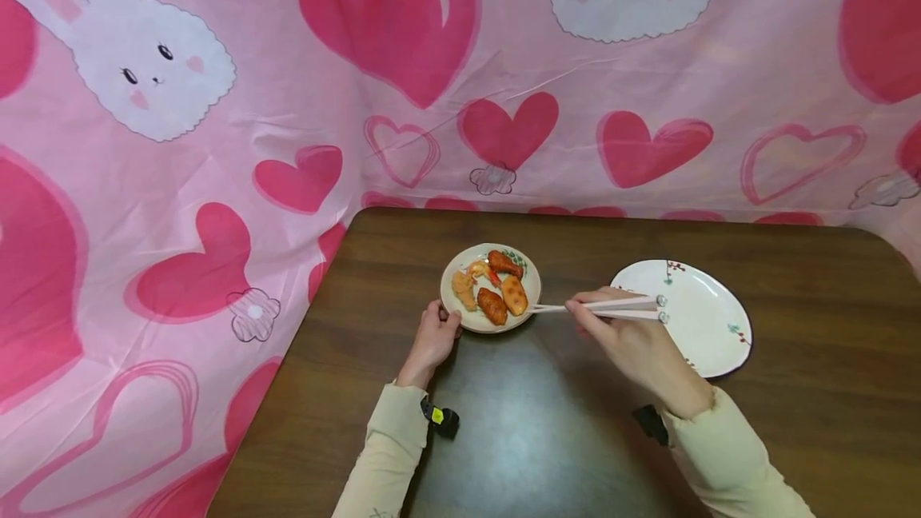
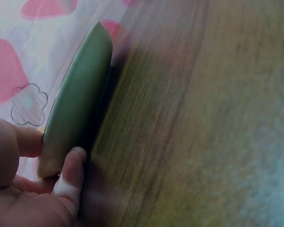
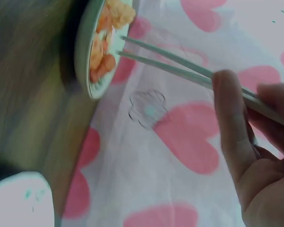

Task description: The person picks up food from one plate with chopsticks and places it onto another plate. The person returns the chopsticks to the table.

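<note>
A small round plate (image 1: 532, 276) bears several fried food pieces: a drumstick-like piece (image 1: 505, 264), a shrimp-like piece (image 1: 485, 271), a pale battered piece (image 1: 464, 289), a brown piece (image 1: 492, 306) and a spotted golden oval (image 1: 514, 295). My left hand (image 1: 432, 342) pinches the plate's near-left edge; in the left wrist view the thumb and fingers hold the green-tinted plate side (image 2: 80, 99). My right hand (image 1: 633, 342) holds a pair of pale chopsticks (image 1: 622, 308). Their tips reach the plate's right rim, beside the golden oval, with no food visible between them.
A larger white oval plate (image 1: 708, 318) with small red and green sprigs lies to the right, partly behind my right hand. Both plates are on a dark wooden table (image 1: 547, 406). A pink heart-patterned cloth (image 1: 576, 86) hangs along the table's back and left sides.
</note>
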Motion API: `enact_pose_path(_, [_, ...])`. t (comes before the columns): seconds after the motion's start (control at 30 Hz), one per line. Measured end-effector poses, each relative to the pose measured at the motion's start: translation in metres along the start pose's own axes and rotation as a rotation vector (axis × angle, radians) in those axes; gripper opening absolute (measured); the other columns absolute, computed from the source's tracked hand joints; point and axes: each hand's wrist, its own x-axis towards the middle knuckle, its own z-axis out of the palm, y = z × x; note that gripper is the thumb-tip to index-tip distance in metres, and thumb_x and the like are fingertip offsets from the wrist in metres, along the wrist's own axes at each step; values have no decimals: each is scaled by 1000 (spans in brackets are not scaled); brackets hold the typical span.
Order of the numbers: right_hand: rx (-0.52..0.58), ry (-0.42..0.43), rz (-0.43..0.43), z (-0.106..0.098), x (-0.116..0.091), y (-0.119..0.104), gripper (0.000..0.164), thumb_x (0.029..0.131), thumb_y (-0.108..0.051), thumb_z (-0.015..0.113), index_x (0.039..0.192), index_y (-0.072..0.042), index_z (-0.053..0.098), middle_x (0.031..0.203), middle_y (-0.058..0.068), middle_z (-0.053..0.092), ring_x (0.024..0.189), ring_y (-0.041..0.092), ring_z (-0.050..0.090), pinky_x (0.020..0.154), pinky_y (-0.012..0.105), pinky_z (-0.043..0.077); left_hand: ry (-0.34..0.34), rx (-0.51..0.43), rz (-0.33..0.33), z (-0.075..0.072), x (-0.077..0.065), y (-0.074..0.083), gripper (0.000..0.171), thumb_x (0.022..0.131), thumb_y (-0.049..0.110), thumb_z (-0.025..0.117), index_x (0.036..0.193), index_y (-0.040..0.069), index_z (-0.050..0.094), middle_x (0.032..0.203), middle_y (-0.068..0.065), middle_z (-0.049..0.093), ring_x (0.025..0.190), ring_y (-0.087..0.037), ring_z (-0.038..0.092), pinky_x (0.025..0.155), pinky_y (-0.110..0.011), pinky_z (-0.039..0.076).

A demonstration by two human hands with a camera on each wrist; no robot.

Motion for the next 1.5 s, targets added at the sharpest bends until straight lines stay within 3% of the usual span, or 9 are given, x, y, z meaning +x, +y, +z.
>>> enact_pose_path(0.17, [64, -32, 58, 26, 25, 9, 12, 90, -12, 66, 96, -3, 72, 71, 2, 66, 65, 5, 59, 62, 16, 47, -3, 21, 31, 2, 1, -1, 34, 100, 17, 48, 129, -2, 44, 105, -14, 48, 82, -18, 55, 74, -28, 48])
enact_pose_path(0.37, [122, -44, 126, 54, 44, 19, 22, 93, -18, 63, 102, 1, 71, 82, 10, 69, 72, 14, 63, 66, 20, 50, -7, 11, 17, 3, 0, -2, 35, 101, 18, 48, 130, -1, 44, 106, -14, 47, 83, -18, 54, 76, -29, 47])
enact_pose_path(0.53, [146, -59, 171, 65, 54, 23, 29, 95, -22, 61, 106, 3, 70, 90, 14, 68, 79, 24, 67, 73, 33, 56, -12, 4, 18, 5, -2, -2, 38, 101, 18, 48, 133, -2, 42, 108, -15, 46, 84, -19, 55, 76, -29, 48])
enact_pose_path(0.73, [114, -41, 207, 74, 59, 28, 31, 95, -23, 60, 108, 3, 70, 93, 17, 69, 85, 26, 66, 76, 42, 55, -25, -7, 14, 5, -3, -1, 39, 101, 17, 47, 134, -2, 40, 107, -14, 47, 85, -19, 54, 77, -29, 48])
enact_pose_path(0.97, [118, -4, 241, 81, 64, 29, 29, 95, -24, 61, 106, 0, 72, 91, 15, 70, 83, 23, 63, 71, 33, 53, -15, -6, 5, 3, -5, 0, 38, 101, 18, 47, 134, -1, 41, 110, -15, 45, 86, -19, 53, 77, -29, 47])
enact_pose_path(1.23, [140, 22, 247, 91, 72, 23, 28, 93, -23, 64, 103, 1, 73, 98, 17, 72, 90, 27, 66, 76, 39, 55, -1, 2, 1, 0, -4, 0, 39, 101, 18, 47, 134, -1, 41, 111, -15, 45, 86, -19, 53, 76, -29, 46])
enact_pose_path(1.5, [133, 35, 170, 96, 80, 28, 19, 86, -17, 67, 90, -1, 75, 78, 12, 72, 66, 18, 59, 53, 25, 47, 3, 9, 4, -1, -3, -2, 40, 100, 18, 48, 135, -1, 41, 112, -15, 45, 85, -19, 53, 75, -28, 45])
